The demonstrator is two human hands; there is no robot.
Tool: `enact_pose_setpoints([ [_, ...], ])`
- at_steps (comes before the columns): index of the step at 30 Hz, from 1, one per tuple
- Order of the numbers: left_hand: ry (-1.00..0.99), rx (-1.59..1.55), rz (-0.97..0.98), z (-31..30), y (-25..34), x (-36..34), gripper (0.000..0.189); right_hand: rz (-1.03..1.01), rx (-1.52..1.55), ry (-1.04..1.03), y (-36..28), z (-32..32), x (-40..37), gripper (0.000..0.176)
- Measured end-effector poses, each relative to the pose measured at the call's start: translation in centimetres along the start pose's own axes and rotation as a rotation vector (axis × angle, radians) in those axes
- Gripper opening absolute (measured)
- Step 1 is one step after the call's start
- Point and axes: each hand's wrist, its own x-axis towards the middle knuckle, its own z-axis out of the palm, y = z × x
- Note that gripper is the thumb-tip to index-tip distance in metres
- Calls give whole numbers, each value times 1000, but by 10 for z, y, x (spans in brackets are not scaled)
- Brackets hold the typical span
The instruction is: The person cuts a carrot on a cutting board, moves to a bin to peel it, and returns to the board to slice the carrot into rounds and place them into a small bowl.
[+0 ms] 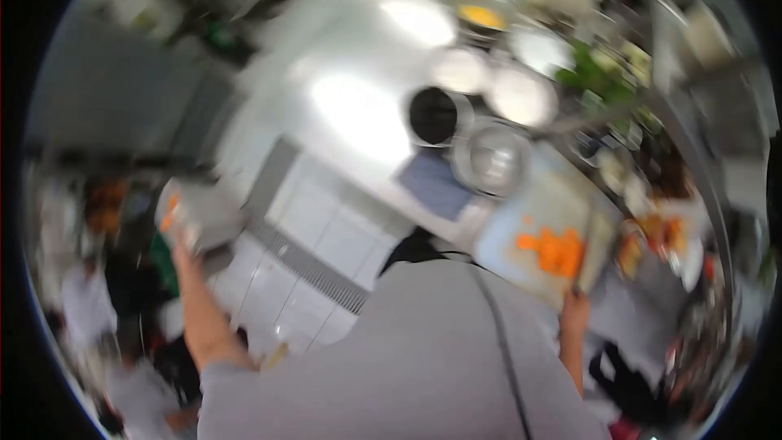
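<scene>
My left hand is stretched far out to the left, at the near edge of a pale grey, box-like container. Something orange shows just beyond the fingers, which are smeared by motion, so I cannot tell whether they grip anything. At the near right edge of a pale cutting board, my right hand is closed around the dark handle of what looks like a knife. Beside it, bright orange cut pieces lie in a heap on the board.
Beyond the board stand a clear round bowl, a dark-filled container and white bowls. A folded blue-grey cloth lies at the counter edge. Green leaves sit farther right. A floor drain grate crosses the tiles. People are at lower left.
</scene>
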Motion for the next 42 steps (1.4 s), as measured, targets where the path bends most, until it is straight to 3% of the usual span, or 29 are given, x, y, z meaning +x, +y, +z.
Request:
enact_pose_setpoints([
  [1, -75, -16, -53, 12, -1, 12, 57, 33, -64, 57, -19, -12, -1, 42],
  [2, -184, 158, 35, 15, -16, 33, 61, 7, -80, 119, -4, -13, 4, 45],
  [3, 6, 392, 126, 34, -39, 37, 65, 63, -144, 117, 4, -18, 8, 46],
  [4, 17, 685, 78, 68, -44, 4, 63, 112, -141, 118, 8, -25, 10, 47],
  [6, -249, 633, 57, 113, -116, 11, 57, 184, -130, 148, 17, -35, 12, 47],
  [8, -446, 300, 130, 183, -206, -19, 41, 196, -96, 132, 22, -39, 15, 49],
  [10, -705, 472, 184, 260, -222, -139, 27, 196, -77, 158, 37, -35, 30, 47],
  [12, -1018, 450, 267, 319, -232, -249, 20, 190, -61, 178, 48, -34, 46, 45],
  [14, -1223, 595, 433, 362, -229, -348, 21, 1, 48, 214, 55, -35, 59, 48],
  [16, -1337, 677, 440, 394, -226, -426, 21, -45, 120, 237, 63, -47, 68, 50],
  [18, -1420, 720, 727, 419, -224, -482, 29, -110, 199, 257, 78, -56, 81, 52],
  [20, -1403, 702, 1121, 444, -225, -524, 40, 83, 310, 536, 101, -63, 100, 55],
  [21, -1436, 745, 1130, 454, -237, -532, 59, 147, 415, 640, 113, -67, 115, 57],
  [22, -1424, 723, 1171, 461, -239, -549, 59, 128, 440, 667, 120, -77, 128, 57],
  [24, -1295, 789, 1288, 472, -247, -589, 82, 370, 491, 486, 136, -99, 149, 50],
  [25, -1284, 767, 1316, 477, -254, -600, 82, 353, 509, 506, 150, -99, 159, 50],
  [27, -1243, 913, 1331, 483, -269, -612, 100, 150, 376, 416, 176, -82, 183, 39],
  [31, -1153, 1047, 1407, 484, -289, -631, 102, 148, 428, 463, 185, -85, 194, 29],
  [33, -1139, 1069, 1439, 486, -296, -633, 104, 219, 518, 264, 190, -88, 195, 31],
  [34, -1133, 1073, 1447, 487, -299, -634, 104, 217, 527, 263, 190, -92, 189, 31],
  [37, -1217, 982, 1428, 491, -302, -642, 102, 222, 673, 235, 184, -108, 169, 25],
  [40, -1240, 964, 1483, 491, -306, -651, 97, 187, 732, 283, 203, -93, 166, 27],
  [42, -1263, 966, 1568, 494, -308, -652, 92, 203, 766, 200, 199, -99, 160, 30],
])
